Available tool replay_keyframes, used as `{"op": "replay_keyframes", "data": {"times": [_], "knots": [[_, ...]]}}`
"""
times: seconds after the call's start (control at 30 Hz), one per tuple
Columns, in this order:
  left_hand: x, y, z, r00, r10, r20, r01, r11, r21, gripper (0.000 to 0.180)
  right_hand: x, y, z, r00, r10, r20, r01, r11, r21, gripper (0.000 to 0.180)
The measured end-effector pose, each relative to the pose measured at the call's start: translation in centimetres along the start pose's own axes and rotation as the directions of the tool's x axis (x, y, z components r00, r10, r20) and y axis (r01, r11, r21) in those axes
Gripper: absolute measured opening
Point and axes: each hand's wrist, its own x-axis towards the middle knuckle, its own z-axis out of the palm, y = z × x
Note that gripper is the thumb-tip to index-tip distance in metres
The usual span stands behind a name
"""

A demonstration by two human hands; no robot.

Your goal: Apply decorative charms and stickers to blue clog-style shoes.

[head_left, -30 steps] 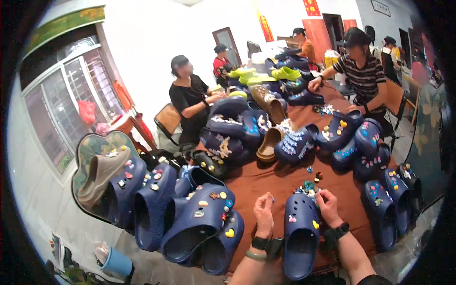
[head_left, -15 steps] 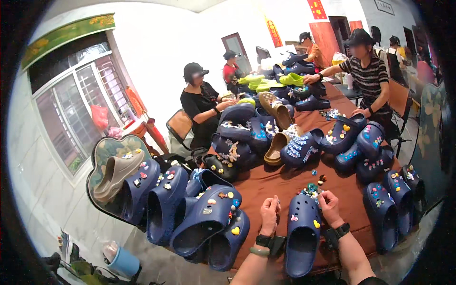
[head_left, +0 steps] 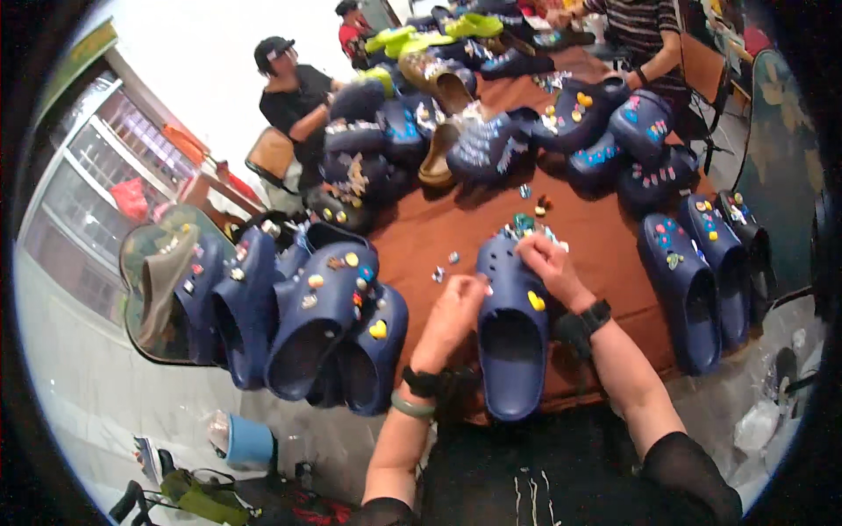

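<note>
A navy clog (head_left: 512, 392) lies in front of me, toe pointing away, with a yellow heart charm (head_left: 536, 301) on its right side. My left hand (head_left: 454, 309) is at its left edge, thumb and fingers pinched together by the upper; whatever they hold is hidden. Above the toe's right side, my right hand (head_left: 550, 264) has its fingers curled closed, their contents too small to make out. Just beyond the toe sits a small pile of mixed charms (head_left: 524, 224), partly behind the right hand. Two small charms (head_left: 445, 266) lie left of the clog.
Decorated navy clogs stand at the left (head_left: 323, 289) and right (head_left: 680, 289) edges of the brown-covered table (head_left: 412, 232). A heap of navy, tan and lime clogs (head_left: 438, 39) fills the far part. Co-workers sit around it. A blue bin (head_left: 249, 440) stands on the floor.
My view has tilted down, so the table appears higher. My left hand has come in against the clog's left side, and my right hand has moved over its toe.
</note>
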Motion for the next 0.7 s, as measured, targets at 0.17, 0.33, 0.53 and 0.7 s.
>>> {"op": "replay_keyframes", "data": {"times": [0.17,0.33,0.53,0.7], "knots": [[1.1,0.4,1.2,0.936,-0.228,0.267,0.286,0.936,-0.203,0.047,-1.7,-0.1,0.6,0.953,-0.268,0.144,0.295,0.930,-0.219,0.014],[0.7,3.3,-0.5,0.953,-0.030,0.301,0.052,0.996,-0.065,0.032,-1.1,-0.2,0.9,0.951,-0.269,0.155,0.293,0.942,-0.164,0.015],[1.1,3.3,-0.3,0.978,0.010,0.209,-0.029,0.996,0.089,0.038,-0.2,0.5,0.5,0.951,-0.269,0.151,0.296,0.935,-0.194,0.015],[0.4,3.9,-1.0,0.968,0.011,0.250,0.028,0.988,-0.153,0.039,0.0,0.5,1.3,0.944,-0.292,0.150,0.320,0.921,-0.221,0.015]]}}
